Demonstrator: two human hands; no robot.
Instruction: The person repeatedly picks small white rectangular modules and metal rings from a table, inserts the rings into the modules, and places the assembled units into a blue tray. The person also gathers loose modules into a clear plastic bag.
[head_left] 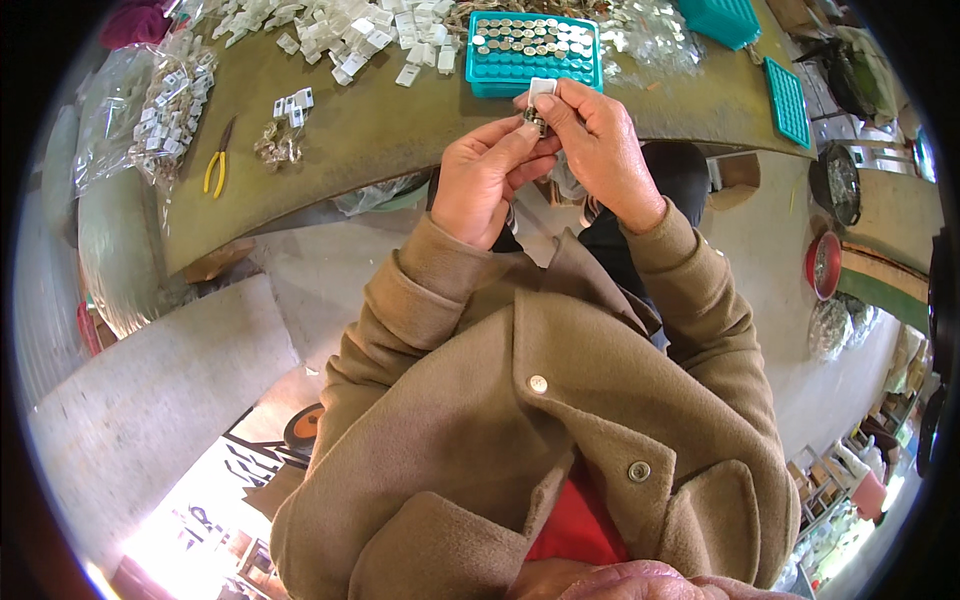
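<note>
Up at the near edge of the worktop, two bare hands are working almost fingertip to fingertip! The right hand has its grip clamped on a small white plastic piece, thumb against one face, and it shows up right against the near side of the teal tray in this view. Just below, the left hand has its grip closed on a small dark metallic part, pinched between thumb and fingers; whether the two parts are joined is hard to tell at this size. Look beyond them: silver discs line the far rows of the teal tray! To its left, a loose heap of white pieces sprawls across the worktop. Farther left, yellow-handled pliers lie near a little cluster of white pieces, with a clear plastic bag past them. Over on the right, a flat teal tray lies by the worktop's edge
</note>
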